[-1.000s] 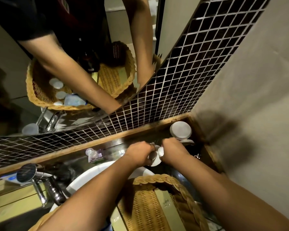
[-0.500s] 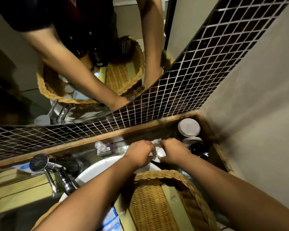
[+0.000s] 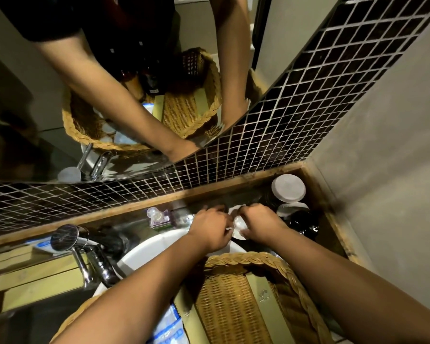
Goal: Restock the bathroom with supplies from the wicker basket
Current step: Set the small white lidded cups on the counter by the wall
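Two hands: both are working together at the far edge of the white round washbasin (image 3: 144, 252), over the dark wet counter (image 3: 271, 247).
Left hand (image 3: 210, 228): fingers are curling closed around the left side of a small clear plastic-wrapped white item (image 3: 238, 223); how tightly cannot be told.
Right hand (image 3: 257, 225): fingers are pinching the right side of the same item; knuckles are hiding the fingertips.
Item location: it is sitting between the two hands, above a small white dish (image 3: 235, 234) on the counter, left of the round white-lidded jar (image 3: 288, 187) in the far right corner.
Supply source: the braided tan wicker basket (image 3: 236, 294) is resting near, across the basin rim, with flat olive-green packets (image 3: 263, 296) lying inside.
Nearby: a small clear pump bottle (image 3: 157, 216) is standing left of the hands; the chrome tap (image 3: 70, 238) is further left.
Step (judgement): the item is probably being unwrapped or set on the dish.
Risk 1: the slick wrapper is likely slipping easily; a drop would land it in the basin or on wet counter.
Risk 2: forearms are crossing the basket rim; a pull back could tip it off the basin.
Risk 3: the right wrist is passing close to a dark glossy vessel (image 3: 301, 223); a wide movement could knock it.
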`<action>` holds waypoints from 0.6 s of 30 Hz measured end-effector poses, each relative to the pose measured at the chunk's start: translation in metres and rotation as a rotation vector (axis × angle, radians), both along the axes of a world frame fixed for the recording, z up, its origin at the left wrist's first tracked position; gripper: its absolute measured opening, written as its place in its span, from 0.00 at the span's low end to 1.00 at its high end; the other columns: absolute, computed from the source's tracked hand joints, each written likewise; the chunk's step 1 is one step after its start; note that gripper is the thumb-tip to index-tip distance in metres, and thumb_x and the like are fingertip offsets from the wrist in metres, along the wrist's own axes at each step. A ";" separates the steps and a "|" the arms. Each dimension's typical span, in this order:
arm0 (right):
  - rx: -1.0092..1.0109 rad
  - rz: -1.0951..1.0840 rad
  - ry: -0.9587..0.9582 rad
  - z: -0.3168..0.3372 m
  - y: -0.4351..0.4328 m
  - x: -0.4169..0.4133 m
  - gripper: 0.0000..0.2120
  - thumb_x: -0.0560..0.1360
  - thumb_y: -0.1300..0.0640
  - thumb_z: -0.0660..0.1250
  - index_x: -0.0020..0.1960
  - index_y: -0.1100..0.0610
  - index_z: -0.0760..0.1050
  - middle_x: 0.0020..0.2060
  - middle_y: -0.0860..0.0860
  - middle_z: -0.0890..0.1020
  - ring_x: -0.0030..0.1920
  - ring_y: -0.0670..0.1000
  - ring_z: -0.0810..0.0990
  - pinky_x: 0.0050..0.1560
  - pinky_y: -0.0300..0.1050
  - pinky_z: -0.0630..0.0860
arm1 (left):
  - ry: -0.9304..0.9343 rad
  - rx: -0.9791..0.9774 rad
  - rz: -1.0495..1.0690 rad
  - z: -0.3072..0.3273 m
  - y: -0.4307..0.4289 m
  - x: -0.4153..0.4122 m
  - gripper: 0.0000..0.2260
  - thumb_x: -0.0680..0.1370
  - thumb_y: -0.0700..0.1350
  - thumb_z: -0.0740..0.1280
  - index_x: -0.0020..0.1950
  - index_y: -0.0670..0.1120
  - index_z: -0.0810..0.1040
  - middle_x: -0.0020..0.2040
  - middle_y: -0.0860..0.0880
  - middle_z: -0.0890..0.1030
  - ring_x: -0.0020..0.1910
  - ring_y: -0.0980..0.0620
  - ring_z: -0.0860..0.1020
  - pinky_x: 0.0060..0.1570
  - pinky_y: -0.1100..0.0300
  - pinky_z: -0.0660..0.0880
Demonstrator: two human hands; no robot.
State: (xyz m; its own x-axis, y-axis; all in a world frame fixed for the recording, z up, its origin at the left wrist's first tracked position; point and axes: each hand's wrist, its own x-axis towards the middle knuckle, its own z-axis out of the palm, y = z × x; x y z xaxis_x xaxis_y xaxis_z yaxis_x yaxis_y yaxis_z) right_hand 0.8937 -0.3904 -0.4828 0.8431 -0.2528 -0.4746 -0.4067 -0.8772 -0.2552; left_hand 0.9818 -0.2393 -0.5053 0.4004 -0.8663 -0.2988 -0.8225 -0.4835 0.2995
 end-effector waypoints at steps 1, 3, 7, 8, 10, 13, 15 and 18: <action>0.000 -0.003 0.004 -0.002 -0.001 0.000 0.26 0.73 0.51 0.73 0.70 0.48 0.72 0.60 0.52 0.77 0.58 0.54 0.78 0.51 0.44 0.75 | 0.011 0.002 0.000 0.000 0.000 -0.001 0.15 0.79 0.57 0.60 0.60 0.57 0.81 0.66 0.58 0.78 0.75 0.52 0.63 0.69 0.44 0.60; 0.000 -0.007 0.013 -0.004 -0.003 -0.002 0.26 0.74 0.51 0.73 0.70 0.48 0.72 0.61 0.52 0.77 0.59 0.54 0.78 0.54 0.45 0.77 | 0.031 0.006 0.002 -0.001 -0.001 -0.001 0.14 0.80 0.56 0.60 0.60 0.57 0.81 0.67 0.59 0.77 0.75 0.52 0.63 0.70 0.45 0.60; 0.008 -0.012 0.037 -0.007 -0.005 -0.001 0.28 0.73 0.51 0.75 0.71 0.47 0.72 0.64 0.52 0.77 0.63 0.54 0.76 0.59 0.47 0.77 | 0.069 0.023 0.010 0.000 -0.002 0.001 0.13 0.80 0.57 0.60 0.60 0.58 0.80 0.68 0.60 0.76 0.76 0.51 0.62 0.70 0.43 0.59; 0.005 -0.007 0.039 -0.006 -0.005 -0.001 0.29 0.72 0.52 0.75 0.71 0.47 0.71 0.64 0.52 0.77 0.64 0.55 0.76 0.59 0.47 0.77 | 0.073 0.027 0.013 0.000 -0.002 0.001 0.13 0.80 0.57 0.60 0.60 0.58 0.80 0.69 0.60 0.76 0.76 0.51 0.62 0.70 0.42 0.59; -0.005 0.022 0.028 -0.005 -0.005 -0.002 0.29 0.73 0.52 0.74 0.71 0.47 0.70 0.64 0.52 0.77 0.63 0.55 0.76 0.55 0.45 0.76 | 0.060 0.028 0.013 0.002 0.000 0.000 0.14 0.80 0.57 0.59 0.60 0.58 0.80 0.69 0.60 0.75 0.76 0.51 0.62 0.69 0.43 0.60; -0.064 0.114 0.009 0.000 -0.005 -0.005 0.27 0.74 0.50 0.72 0.71 0.47 0.69 0.63 0.52 0.76 0.60 0.55 0.77 0.47 0.45 0.73 | 0.034 0.031 0.015 0.004 0.003 -0.002 0.16 0.81 0.57 0.56 0.61 0.58 0.79 0.70 0.59 0.74 0.76 0.50 0.62 0.65 0.47 0.63; -0.119 0.198 0.001 0.005 -0.006 -0.007 0.26 0.76 0.47 0.69 0.71 0.48 0.68 0.64 0.51 0.76 0.61 0.55 0.76 0.49 0.48 0.75 | 0.023 0.037 0.009 0.006 0.007 -0.005 0.18 0.82 0.57 0.54 0.66 0.57 0.78 0.73 0.57 0.72 0.77 0.49 0.60 0.64 0.48 0.64; -0.143 0.271 -0.018 0.018 -0.007 -0.011 0.26 0.78 0.41 0.62 0.74 0.47 0.65 0.69 0.49 0.74 0.65 0.54 0.74 0.54 0.50 0.77 | 0.025 0.042 0.022 0.013 0.013 -0.006 0.21 0.83 0.58 0.51 0.74 0.57 0.69 0.76 0.55 0.68 0.78 0.49 0.58 0.67 0.47 0.63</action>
State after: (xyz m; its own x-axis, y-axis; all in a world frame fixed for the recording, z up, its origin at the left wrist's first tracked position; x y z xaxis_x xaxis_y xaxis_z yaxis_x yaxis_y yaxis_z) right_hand 0.8829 -0.3976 -0.4650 0.8971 -0.0810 -0.4343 -0.1496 -0.9807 -0.1262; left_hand 0.9755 -0.2261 -0.4918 0.4112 -0.8438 -0.3448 -0.8038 -0.5141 0.2995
